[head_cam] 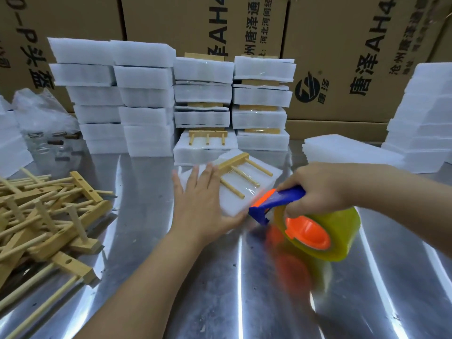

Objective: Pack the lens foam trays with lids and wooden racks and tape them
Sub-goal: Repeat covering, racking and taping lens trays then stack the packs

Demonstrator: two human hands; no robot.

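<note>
White foam tray mid-counter, turned askew. Wooden rack on top under glossy tape: bar at 11 o'clock, three pegs pointing 4 o'clock. My left hand presses flat on the tray. My right hand grips the tape dispenser at the tray's 4 o'clock corner.

**White foam, pale wood, one loud tape gun**

The foam tray in front is plain white, as are the foam stacks behind it. The wooden rack lying on it is pale honey-tan, the same as the rack pile on the left. The tape dispenser is deep blue with a bright orange hub and guard, and its tape roll is translucent yellow-green. The table is glossy silver, streaked with white glare and an orange reflection. The cardboard boxes are brown with black printed characters and a round black logo.
</note>
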